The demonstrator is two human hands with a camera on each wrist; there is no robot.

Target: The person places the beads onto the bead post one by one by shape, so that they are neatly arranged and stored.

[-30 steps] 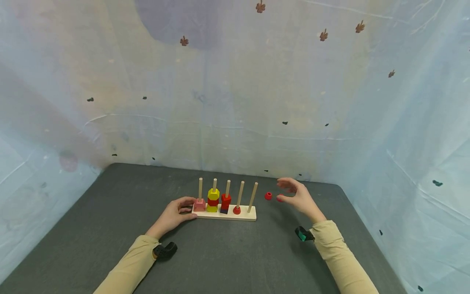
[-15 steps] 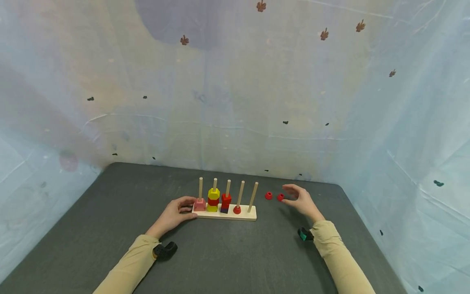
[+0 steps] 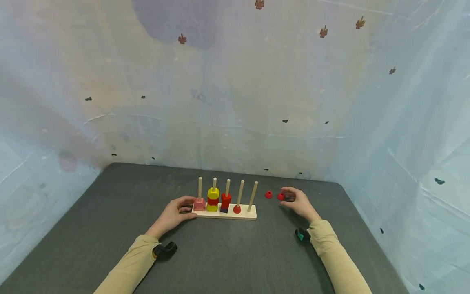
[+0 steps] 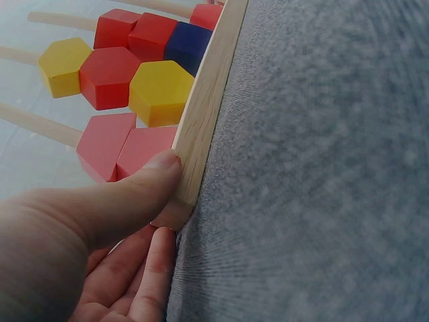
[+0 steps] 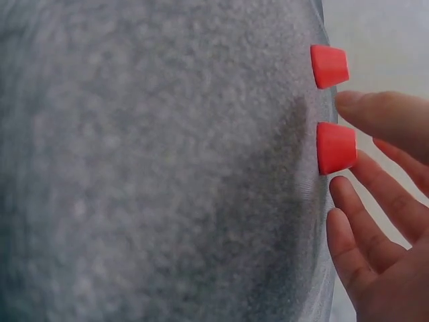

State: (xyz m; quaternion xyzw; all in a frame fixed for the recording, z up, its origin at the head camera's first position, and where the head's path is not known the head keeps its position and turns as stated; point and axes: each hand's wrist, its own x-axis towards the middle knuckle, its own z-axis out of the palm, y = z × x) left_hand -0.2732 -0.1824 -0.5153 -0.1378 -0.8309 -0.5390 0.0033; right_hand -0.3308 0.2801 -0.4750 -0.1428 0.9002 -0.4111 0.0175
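My left hand [image 3: 174, 214] grips the left end of a wooden stacking-peg board [image 3: 224, 217], thumb along its near edge in the left wrist view. Five upright pegs stand on it. Pink blocks [image 4: 144, 147] sit on the leftmost peg, yellow and red hexagonal blocks [image 4: 110, 77] on the second, red and dark blue blocks [image 4: 188, 47] on the third. One red tapered piece [image 3: 237, 209] is on the fourth. My right hand [image 3: 299, 204] has its thumb and fingers spread around a second red tapered piece [image 5: 336, 147] on the table, without a visible pinch.
Another red tapered piece [image 3: 269, 194] lies on the table just left of my right hand. The dark grey table [image 3: 235, 257] meets a pale hanging sheet [image 3: 235, 102] at the back and sides. Each wrist wears a black band.
My right hand shifts slightly left and closer around the nearer red tapered piece, after drawing back a little earlier. My left hand stays on the peg board.
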